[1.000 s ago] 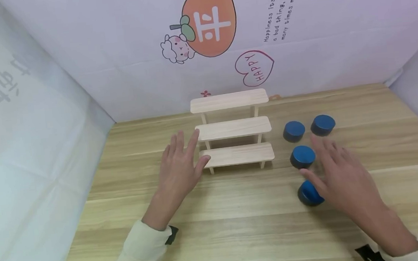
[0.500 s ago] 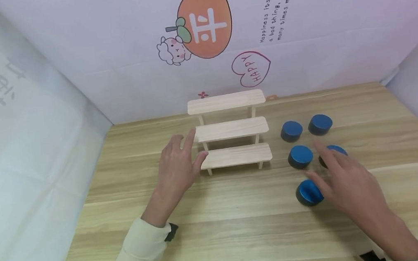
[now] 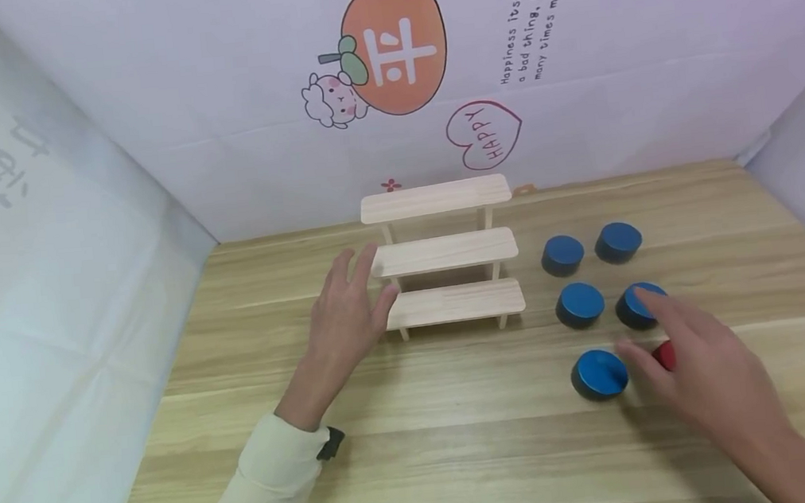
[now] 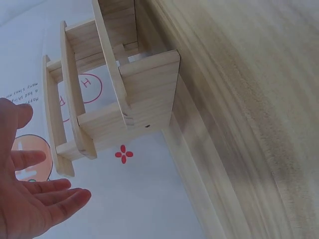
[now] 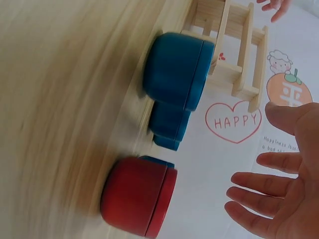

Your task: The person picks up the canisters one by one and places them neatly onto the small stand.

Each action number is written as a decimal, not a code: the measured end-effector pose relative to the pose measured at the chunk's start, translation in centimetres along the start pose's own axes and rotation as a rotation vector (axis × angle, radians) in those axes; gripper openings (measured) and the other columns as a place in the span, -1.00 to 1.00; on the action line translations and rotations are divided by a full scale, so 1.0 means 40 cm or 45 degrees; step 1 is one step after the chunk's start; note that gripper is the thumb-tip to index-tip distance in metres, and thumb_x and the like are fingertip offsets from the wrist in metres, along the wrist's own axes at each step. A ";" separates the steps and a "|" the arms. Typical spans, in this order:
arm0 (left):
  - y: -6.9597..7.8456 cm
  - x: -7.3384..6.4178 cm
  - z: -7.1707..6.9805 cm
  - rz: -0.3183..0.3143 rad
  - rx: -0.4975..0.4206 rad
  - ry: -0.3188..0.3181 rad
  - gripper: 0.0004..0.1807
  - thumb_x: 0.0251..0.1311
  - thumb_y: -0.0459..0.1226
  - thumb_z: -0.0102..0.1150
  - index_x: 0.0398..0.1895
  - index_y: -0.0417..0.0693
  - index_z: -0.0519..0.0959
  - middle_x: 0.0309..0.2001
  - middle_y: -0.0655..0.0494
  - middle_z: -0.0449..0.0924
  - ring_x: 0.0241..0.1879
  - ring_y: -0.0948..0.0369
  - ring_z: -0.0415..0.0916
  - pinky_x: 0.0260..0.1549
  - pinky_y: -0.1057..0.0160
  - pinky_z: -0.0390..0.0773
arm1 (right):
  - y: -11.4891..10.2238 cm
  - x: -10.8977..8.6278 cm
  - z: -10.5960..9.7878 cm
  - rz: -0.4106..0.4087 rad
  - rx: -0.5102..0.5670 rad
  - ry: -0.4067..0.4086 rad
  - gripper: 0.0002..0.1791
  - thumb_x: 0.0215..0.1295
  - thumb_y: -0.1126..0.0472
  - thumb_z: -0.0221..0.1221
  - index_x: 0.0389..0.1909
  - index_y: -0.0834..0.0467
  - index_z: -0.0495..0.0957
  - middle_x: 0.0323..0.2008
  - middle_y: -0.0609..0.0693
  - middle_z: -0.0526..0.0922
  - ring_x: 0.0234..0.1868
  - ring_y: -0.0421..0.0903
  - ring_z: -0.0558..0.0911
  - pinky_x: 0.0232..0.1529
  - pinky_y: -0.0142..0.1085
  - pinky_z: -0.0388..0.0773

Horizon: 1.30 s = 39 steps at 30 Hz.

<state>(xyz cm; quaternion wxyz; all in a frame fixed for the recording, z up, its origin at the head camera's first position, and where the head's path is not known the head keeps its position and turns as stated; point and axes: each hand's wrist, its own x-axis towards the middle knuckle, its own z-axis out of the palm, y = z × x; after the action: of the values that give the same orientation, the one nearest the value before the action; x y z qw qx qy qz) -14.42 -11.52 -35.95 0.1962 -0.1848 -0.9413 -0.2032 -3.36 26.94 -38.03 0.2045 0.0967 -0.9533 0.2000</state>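
Note:
A three-tier wooden shelf (image 3: 450, 303) stands near the back wall. By its left end is my left hand (image 3: 344, 320), fingers spread and holding nothing; the left wrist view shows them apart from the shelf (image 4: 144, 84). Several round blue lidded jars (image 3: 580, 305) stand to the shelf's right. Behind my right hand (image 3: 715, 376) a red jar (image 3: 665, 355) is partly hidden. That hand hovers over the jars with its fingers relaxed and nothing in them. In the right wrist view, the red jar (image 5: 137, 196) and nearest blue jar (image 5: 174, 69) stand upright, clear of the fingers.
Wood-grain tabletop (image 3: 433, 440) spreads in front of the shelf. A white printed cloth (image 3: 257, 152) hangs close behind it, and another white sheet (image 3: 56, 314) borders the left side.
My right hand has moved right and back toward me, uncovering another blue jar and part of the red one. The left hand stays by the shelf, almost unmoved.

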 end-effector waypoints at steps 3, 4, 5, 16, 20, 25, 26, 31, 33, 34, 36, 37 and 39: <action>0.001 0.003 0.003 -0.001 -0.012 0.001 -0.34 0.35 -0.10 0.26 0.42 -0.16 0.34 0.28 -0.38 0.34 0.03 -0.25 0.52 -0.40 -0.19 0.63 | 0.010 -0.005 -0.005 -0.012 -0.003 0.025 -0.16 -0.01 0.11 0.53 0.32 0.24 0.43 0.13 0.39 0.54 0.09 0.41 0.51 -0.12 0.35 0.46; 0.001 0.005 0.004 -0.001 -0.015 0.004 -0.35 0.35 -0.10 0.26 0.42 -0.16 0.33 0.28 -0.38 0.34 0.02 -0.26 0.53 -0.39 -0.19 0.63 | 0.013 -0.006 -0.006 -0.020 -0.004 0.033 -0.16 0.00 0.10 0.52 0.32 0.24 0.44 0.13 0.40 0.54 0.09 0.41 0.50 -0.12 0.35 0.46; 0.001 0.006 0.005 -0.003 -0.016 0.004 -0.35 0.35 -0.10 0.25 0.42 -0.16 0.33 0.28 -0.37 0.34 0.02 -0.26 0.53 -0.38 -0.19 0.63 | 0.015 -0.007 -0.007 -0.021 -0.004 0.036 -0.17 0.02 0.09 0.52 0.33 0.24 0.43 0.14 0.40 0.53 0.09 0.42 0.50 -0.12 0.36 0.45; -0.012 0.029 -0.001 -0.086 -0.081 -0.039 -0.27 0.36 -0.10 0.24 0.52 -0.01 0.21 0.28 -0.32 0.34 0.06 -0.24 0.50 -0.15 -0.22 0.57 | 0.030 -0.025 -0.008 0.047 -0.020 -0.099 -0.06 -0.03 0.15 0.54 0.38 0.27 0.32 0.20 0.49 0.43 0.07 0.51 0.46 -0.17 0.42 0.41; -0.019 0.044 -0.003 -0.104 -0.150 -0.067 -0.28 0.40 -0.09 0.17 0.54 -0.02 0.17 0.29 -0.29 0.34 0.11 -0.21 0.47 -0.05 -0.19 0.53 | 0.032 -0.032 -0.009 0.087 -0.031 -0.135 -0.02 -0.02 0.16 0.54 0.43 0.24 0.27 0.20 0.49 0.42 0.07 0.51 0.45 -0.18 0.44 0.40; -0.025 0.065 0.001 -0.111 -0.198 -0.086 -0.29 0.43 -0.07 0.12 0.56 0.01 0.16 0.30 -0.26 0.34 0.15 -0.17 0.45 0.00 -0.17 0.50 | 0.035 -0.044 -0.006 0.090 -0.012 -0.130 0.02 -0.08 0.21 0.56 0.44 0.24 0.26 0.18 0.48 0.43 0.06 0.49 0.45 -0.22 0.44 0.41; -0.026 0.068 0.003 -0.111 -0.202 -0.089 -0.29 0.43 -0.06 0.11 0.56 0.01 0.16 0.31 -0.25 0.34 0.16 -0.17 0.44 0.01 -0.17 0.50 | 0.037 -0.047 -0.005 0.091 -0.007 -0.130 0.03 -0.09 0.22 0.56 0.44 0.24 0.26 0.17 0.47 0.43 0.05 0.49 0.44 -0.23 0.44 0.41; -0.026 0.088 0.003 -0.152 -0.214 -0.123 -0.26 0.44 -0.06 0.10 0.58 0.03 0.09 0.36 -0.22 0.30 0.24 -0.16 0.38 0.08 -0.19 0.45 | 0.050 -0.062 -0.003 0.088 -0.031 -0.146 0.04 -0.15 0.24 0.58 0.41 0.28 0.28 0.16 0.46 0.44 0.05 0.46 0.44 -0.22 0.40 0.44; -0.025 0.097 -0.001 -0.201 -0.215 -0.150 -0.25 0.44 -0.05 0.09 0.59 0.06 0.06 0.38 -0.20 0.29 0.26 -0.17 0.36 0.09 -0.20 0.44 | 0.057 -0.069 -0.005 0.094 -0.044 -0.166 0.03 -0.16 0.25 0.59 0.39 0.29 0.30 0.16 0.45 0.45 0.05 0.44 0.44 -0.21 0.39 0.45; -0.026 0.102 -0.003 -0.227 -0.213 -0.164 -0.24 0.44 -0.03 0.08 0.60 0.09 0.04 0.38 -0.19 0.28 0.26 -0.18 0.36 0.09 -0.20 0.43 | 0.060 -0.073 -0.006 0.098 -0.046 -0.177 0.02 -0.17 0.24 0.59 0.38 0.30 0.31 0.16 0.45 0.45 0.04 0.44 0.44 -0.21 0.39 0.45; -0.029 0.111 -0.008 -0.287 -0.218 -0.198 -0.23 0.44 -0.01 0.07 0.61 0.17 0.00 0.41 -0.14 0.26 0.26 -0.19 0.36 0.08 -0.22 0.43 | 0.066 -0.079 -0.007 0.125 -0.050 -0.212 0.00 -0.15 0.23 0.59 0.36 0.31 0.32 0.15 0.45 0.45 0.04 0.44 0.43 -0.20 0.38 0.45; -0.032 0.114 -0.010 -0.310 -0.221 -0.206 -0.22 0.44 0.00 0.07 0.61 0.20 -0.01 0.42 -0.13 0.25 0.26 -0.20 0.35 0.09 -0.23 0.42 | 0.068 -0.082 -0.007 0.140 -0.050 -0.231 -0.01 -0.14 0.22 0.59 0.35 0.31 0.32 0.15 0.46 0.44 0.04 0.44 0.43 -0.19 0.39 0.44; -0.042 0.119 -0.014 -0.344 -0.227 -0.216 -0.22 0.43 0.02 0.07 0.61 0.24 -0.02 0.44 -0.11 0.22 0.26 -0.21 0.35 0.09 -0.24 0.41 | 0.071 -0.085 -0.007 0.158 -0.047 -0.258 -0.02 -0.13 0.21 0.59 0.34 0.33 0.32 0.15 0.46 0.44 0.04 0.44 0.42 -0.18 0.39 0.44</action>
<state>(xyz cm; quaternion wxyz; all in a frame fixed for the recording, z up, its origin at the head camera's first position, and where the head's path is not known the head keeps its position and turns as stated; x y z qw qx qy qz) -19.04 -11.92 -33.89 0.0696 -0.0899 -0.9490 -0.2941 -0.96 29.95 -40.24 0.0959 0.0536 -0.9768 0.1839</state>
